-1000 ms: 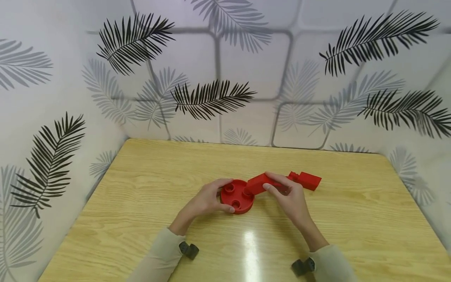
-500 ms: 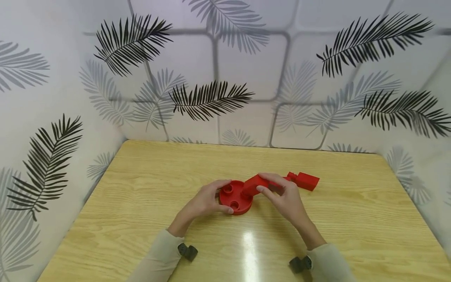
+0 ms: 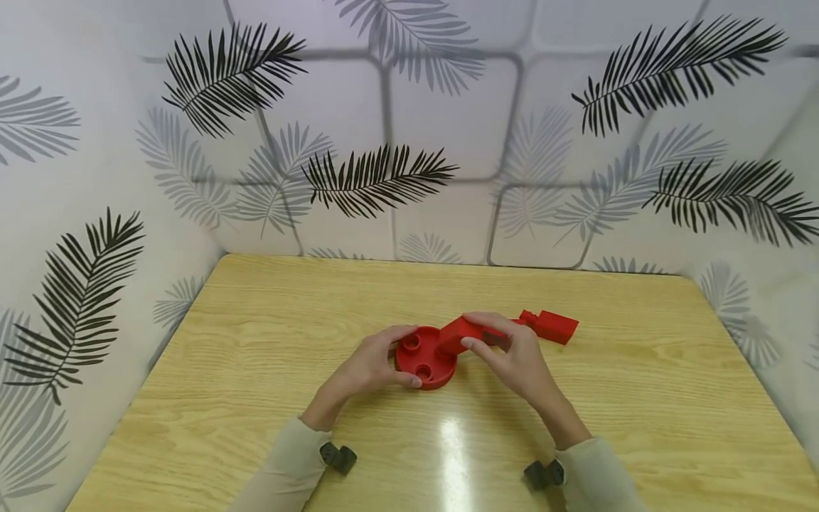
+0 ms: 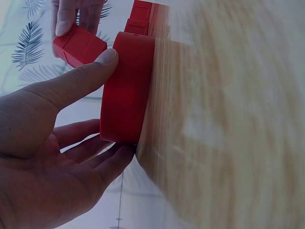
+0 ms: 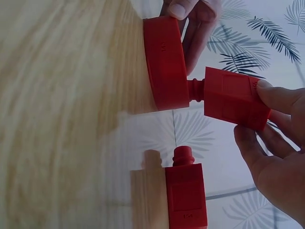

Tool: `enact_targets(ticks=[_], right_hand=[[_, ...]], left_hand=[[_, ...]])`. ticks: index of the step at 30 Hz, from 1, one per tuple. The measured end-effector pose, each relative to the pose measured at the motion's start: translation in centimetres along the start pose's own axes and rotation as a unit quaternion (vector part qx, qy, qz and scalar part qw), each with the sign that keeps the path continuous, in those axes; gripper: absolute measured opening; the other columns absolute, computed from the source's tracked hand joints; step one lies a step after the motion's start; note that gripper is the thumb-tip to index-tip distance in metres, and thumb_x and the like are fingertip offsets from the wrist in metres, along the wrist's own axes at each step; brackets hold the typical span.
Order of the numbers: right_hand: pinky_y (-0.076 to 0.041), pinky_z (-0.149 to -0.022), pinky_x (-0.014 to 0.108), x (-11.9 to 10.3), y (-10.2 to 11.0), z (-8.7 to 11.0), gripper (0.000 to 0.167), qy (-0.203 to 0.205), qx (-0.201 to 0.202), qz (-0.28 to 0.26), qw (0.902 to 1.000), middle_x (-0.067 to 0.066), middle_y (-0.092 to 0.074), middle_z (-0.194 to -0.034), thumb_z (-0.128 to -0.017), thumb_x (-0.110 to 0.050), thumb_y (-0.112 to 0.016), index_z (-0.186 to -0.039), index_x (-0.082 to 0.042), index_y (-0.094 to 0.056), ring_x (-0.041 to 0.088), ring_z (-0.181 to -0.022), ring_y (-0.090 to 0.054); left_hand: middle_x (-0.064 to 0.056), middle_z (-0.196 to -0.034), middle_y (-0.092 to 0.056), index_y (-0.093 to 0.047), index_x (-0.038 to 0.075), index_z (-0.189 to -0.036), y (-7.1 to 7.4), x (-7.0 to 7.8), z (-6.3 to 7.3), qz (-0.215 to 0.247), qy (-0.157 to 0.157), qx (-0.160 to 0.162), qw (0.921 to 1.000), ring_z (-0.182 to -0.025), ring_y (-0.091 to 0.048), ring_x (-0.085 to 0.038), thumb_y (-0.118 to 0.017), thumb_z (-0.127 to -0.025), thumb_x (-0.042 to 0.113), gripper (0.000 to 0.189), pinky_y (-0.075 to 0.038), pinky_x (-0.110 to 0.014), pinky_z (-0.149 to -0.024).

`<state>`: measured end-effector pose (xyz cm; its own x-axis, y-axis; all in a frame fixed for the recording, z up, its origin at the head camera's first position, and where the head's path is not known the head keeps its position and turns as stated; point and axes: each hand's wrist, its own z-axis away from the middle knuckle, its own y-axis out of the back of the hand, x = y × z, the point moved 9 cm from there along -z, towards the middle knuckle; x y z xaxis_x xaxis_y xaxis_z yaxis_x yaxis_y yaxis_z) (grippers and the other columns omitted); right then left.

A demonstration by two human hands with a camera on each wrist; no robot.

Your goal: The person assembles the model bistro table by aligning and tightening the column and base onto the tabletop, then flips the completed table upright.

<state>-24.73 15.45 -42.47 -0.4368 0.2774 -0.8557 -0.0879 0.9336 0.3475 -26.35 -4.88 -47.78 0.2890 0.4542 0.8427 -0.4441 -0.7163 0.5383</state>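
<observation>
So I've got the red round base (image 3: 436,368) lying on the bench (image 3: 288,306), and the red four-sided block (image 5: 233,98) above it, ringed stud (image 5: 196,90) pointing down at the base's right side. Step in hand looks like seating that stud in a socket. Part of its neck shows between block and base, so I'd guess it isn't fully home.

The left grip (image 3: 371,361), a bare hand, is spread wide, thumb and fingers curled round opposite sides of the base. The right grip (image 3: 521,359) pinches the block near its top end, spread just about as wide as the block.

How I'd do it: keep the left one bracing the rim, square the block up since it leans a touch, then push straight down. Sideways force might tip the base.

Further out, a second red block (image 3: 558,327) lies on the bench past the right fingers, with its knob (image 3: 527,316) towards the base.

What I can't make out: the socket under the held block is covered, only the two open sockets (image 3: 411,343) show. There's more red behind the right fingers, can't tell if it's another piece. Raised markings are too small to read.
</observation>
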Motion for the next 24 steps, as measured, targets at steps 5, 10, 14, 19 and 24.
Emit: enact_targets(ticks=[5, 10, 14, 19, 24], right_hand=[[-0.060, -0.089, 0.033, -0.30, -0.20, -0.37, 0.038, 0.003, -0.025, 0.014, 0.9996, 0.011, -0.071, -0.124, -0.089, -0.004, -0.080, -0.126, -0.003, -0.072, 0.027, -0.115, -0.068], [-0.059, -0.092, 0.038, -0.27, -0.34, -0.59, 0.040, -0.008, -0.052, 0.003, 0.9986, 0.011, -0.069, -0.127, -0.089, -0.004, -0.079, -0.128, -0.004, -0.071, 0.027, -0.119, -0.066], [-0.059, -0.093, 0.040, -0.41, -0.41, -0.82, 0.042, -0.007, -0.067, 0.001, 0.9977, 0.011, -0.069, -0.129, -0.089, -0.002, -0.079, -0.130, -0.003, -0.070, 0.028, -0.119, -0.065], [-0.059, -0.092, 0.041, -0.20, -0.33, -0.87, 0.041, -0.011, -0.058, 0.020, 0.9981, 0.008, -0.071, -0.126, -0.088, -0.007, -0.081, -0.128, -0.007, -0.072, 0.025, -0.114, -0.068], [-0.061, -0.087, 0.047, -0.15, -0.78, -0.80, 0.040, -0.001, -0.038, 0.033, 0.9987, 0.005, -0.073, -0.119, -0.087, -0.015, -0.084, -0.125, -0.008, -0.074, 0.023, -0.100, -0.072]], left_hand=[[-0.016, -0.145, -0.056, -0.047, -0.002, -0.150, 0.16, 0.08, -0.01, -0.002, -0.006, 0.000, 1.0000, -0.131, -0.056, -0.033, -0.092, -0.077, 0.013, 0.087, -0.047, -0.045, -0.110], [-0.016, -0.144, -0.056, -0.048, -0.003, -0.149, 0.31, 0.41, 0.05, -0.006, -0.017, 0.000, 0.9998, -0.130, -0.057, -0.032, -0.092, -0.077, 0.012, 0.086, -0.049, -0.044, -0.109], [-0.017, -0.144, -0.056, -0.048, -0.003, -0.149, 0.33, 0.48, 0.04, -0.004, -0.019, 0.000, 0.9998, -0.129, -0.057, -0.032, -0.092, -0.077, 0.012, 0.086, -0.049, -0.044, -0.109], [-0.017, -0.144, -0.056, -0.048, -0.003, -0.149, 0.18, 0.25, -0.02, 0.005, -0.018, -0.003, 0.9998, -0.129, -0.057, -0.033, -0.092, -0.077, 0.013, 0.086, -0.049, -0.044, -0.108], [-0.014, -0.145, -0.056, -0.047, -0.001, -0.150, -0.03, -0.04, -0.15, -0.001, -0.012, -0.011, 0.9999, -0.130, -0.056, -0.031, -0.092, -0.078, 0.016, 0.086, -0.049, -0.043, -0.108]])
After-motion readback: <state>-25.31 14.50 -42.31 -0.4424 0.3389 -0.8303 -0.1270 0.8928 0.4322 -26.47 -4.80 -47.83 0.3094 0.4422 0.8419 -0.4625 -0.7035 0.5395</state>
